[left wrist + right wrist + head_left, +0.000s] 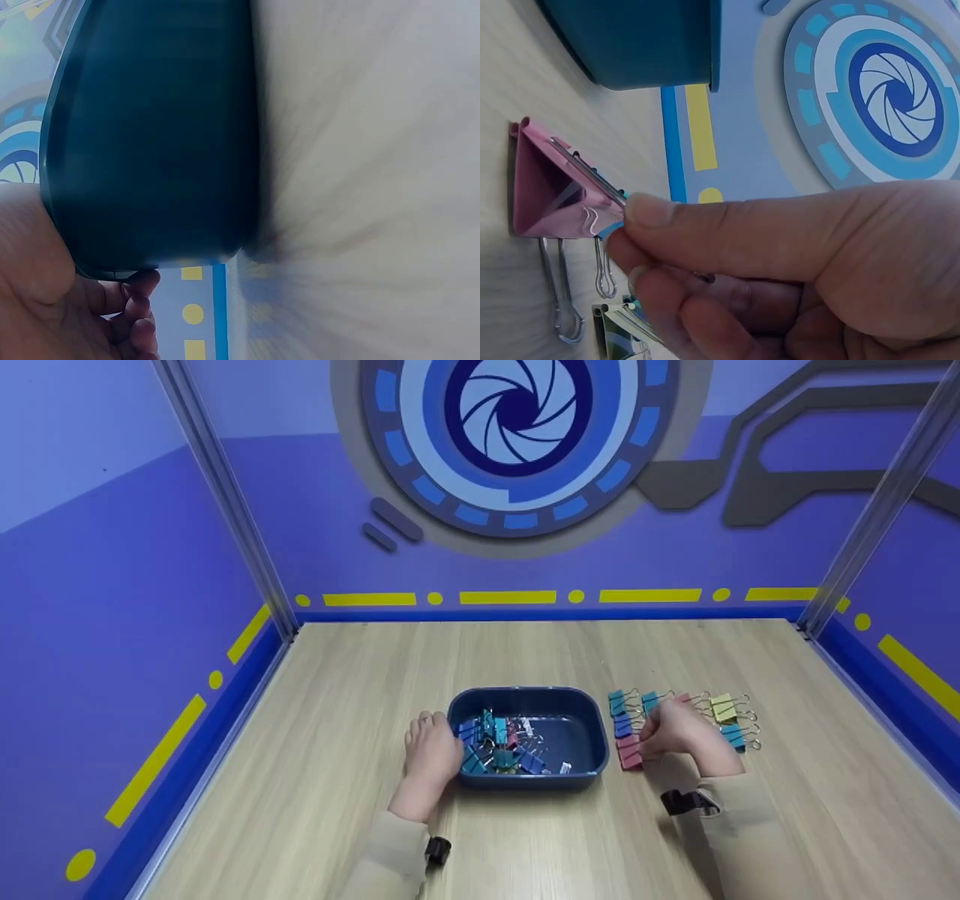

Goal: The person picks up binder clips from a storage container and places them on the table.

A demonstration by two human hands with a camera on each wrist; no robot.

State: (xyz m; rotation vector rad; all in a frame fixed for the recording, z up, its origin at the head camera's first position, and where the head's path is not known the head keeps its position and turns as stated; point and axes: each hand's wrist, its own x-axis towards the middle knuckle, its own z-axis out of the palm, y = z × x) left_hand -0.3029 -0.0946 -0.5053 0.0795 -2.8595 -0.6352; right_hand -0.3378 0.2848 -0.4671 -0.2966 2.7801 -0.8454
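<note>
A dark blue plastic bin [529,781] holds a loose heap of colored binder clips [504,757], mostly at its left end. My left hand [433,748] grips the bin's left rim; in the left wrist view its curled fingers [139,307] lie by the end wall. To the right of the bin, my right hand [681,733] pinches a wire handle of a pink binder clip [555,187] between thumb and forefinger. That clip stands at the front of the left column of laid-out clips, its other handle hanging free in the right wrist view.
Behind the pink clip are a blue clip [622,726] and a teal clip [616,703]. Farther right lie a yellow clip [724,708] and another teal clip [733,737], with more partly hidden by my right hand. Printed panels [517,570] wall the wooden table [360,675] behind and at both sides.
</note>
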